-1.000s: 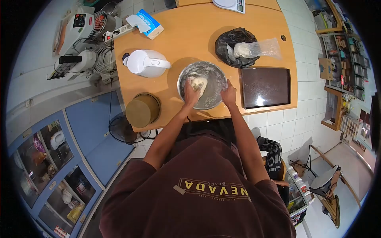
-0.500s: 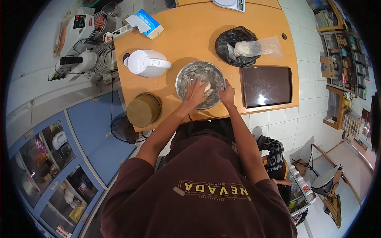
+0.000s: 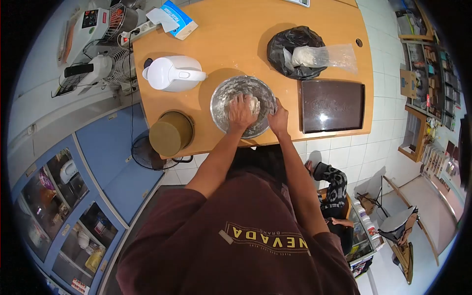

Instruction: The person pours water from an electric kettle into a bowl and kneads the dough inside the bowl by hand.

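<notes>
A round metal bowl (image 3: 220, 96), its inside smeared with flour and dough, rests near the front edge of the table. Inside it, my left hand (image 3: 241, 114) bears down on a pale lump of dough (image 3: 254, 105), the fingers curled over it and partly hiding it. My right hand (image 3: 279, 119) is closed on the bowl's right rim. To the right of that hand lies a dark rectangular tray (image 3: 333, 105). Behind, a black plastic bag (image 3: 296, 39) holds a clear bag with white contents (image 3: 306, 57).
On the table's left stand a white kettle (image 3: 174, 73) and a brownish round container (image 3: 171, 133). A tissue box (image 3: 179, 22) and power strip (image 3: 143, 30) are at the back left. A seated person's patterned leg (image 3: 336, 184) shows at the right, below the table.
My left hand has gone from grasping the dough at the bowl's left, to spread fingers, to curled over the dough. My right hand stays on the rim. The view has shifted somewhat.
</notes>
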Tool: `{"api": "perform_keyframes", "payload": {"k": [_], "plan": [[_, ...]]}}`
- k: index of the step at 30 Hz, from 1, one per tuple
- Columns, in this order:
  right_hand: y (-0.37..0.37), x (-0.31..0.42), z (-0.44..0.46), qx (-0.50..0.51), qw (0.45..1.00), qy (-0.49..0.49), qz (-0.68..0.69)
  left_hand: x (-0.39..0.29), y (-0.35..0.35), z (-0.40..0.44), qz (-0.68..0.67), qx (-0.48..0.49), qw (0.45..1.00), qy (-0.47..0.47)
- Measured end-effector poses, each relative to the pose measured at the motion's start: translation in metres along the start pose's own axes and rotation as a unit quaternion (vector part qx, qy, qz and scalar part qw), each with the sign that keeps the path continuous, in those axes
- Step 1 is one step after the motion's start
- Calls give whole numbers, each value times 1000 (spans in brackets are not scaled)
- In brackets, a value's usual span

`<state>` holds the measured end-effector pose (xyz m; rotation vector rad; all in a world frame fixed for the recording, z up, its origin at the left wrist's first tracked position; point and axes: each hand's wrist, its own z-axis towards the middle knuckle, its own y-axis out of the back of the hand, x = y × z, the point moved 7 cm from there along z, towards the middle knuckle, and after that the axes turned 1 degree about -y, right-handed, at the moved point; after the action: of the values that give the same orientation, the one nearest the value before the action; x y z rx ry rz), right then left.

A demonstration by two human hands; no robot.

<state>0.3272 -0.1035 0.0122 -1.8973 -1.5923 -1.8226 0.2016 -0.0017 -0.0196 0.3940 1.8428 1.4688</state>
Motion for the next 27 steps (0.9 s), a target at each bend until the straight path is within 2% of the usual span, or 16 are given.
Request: {"api": "perform_keyframes", "payload": {"k": [4, 8, 9, 11, 16, 17, 20, 21, 24, 25, 26, 27], "plan": [[2, -1, -4, -6, 999, -9, 32, -1, -17, 15, 28, -13, 999, 16], [2, -2, -5, -8, 999, -17, 48, 8, -27, 21, 24, -106, 979, 172], [1, -1, -6, -13, 999, -10, 51, 10, -27, 22, -2, -93, 969, 230], [-1, -1, -3, -15, 1000, -12, 22, 12, -18, 23, -75, -135, 942, 298], [5, 10, -2, -8, 1000, -5, 7, 41, -55, 12, -152, -191, 875, 418], [5, 6, 0, -2, 1000, -3, 11, 57, -75, 11, -220, -164, 869, 412], [1, -5, 2, -2, 1000, -18, 11, 81, -102, 9, -282, -83, 849, 439], [2, -7, 2, -5, 1000, -27, 8, 86, -109, 3, -312, -71, 814, 485], [5, -2, -2, 0, 999, -42, 7, 70, -73, 6, -409, -2, 792, 453], [6, 1, -3, -10, 999, -34, 21, 77, -94, 15, -447, 55, 812, 371], [6, 3, -4, -20, 999, -27, 35, 82, -107, 17, -354, 82, 887, 284], [6, 4, -4, -29, 998, -20, 49, 67, -86, 17, -253, 107, 942, 192]]}}
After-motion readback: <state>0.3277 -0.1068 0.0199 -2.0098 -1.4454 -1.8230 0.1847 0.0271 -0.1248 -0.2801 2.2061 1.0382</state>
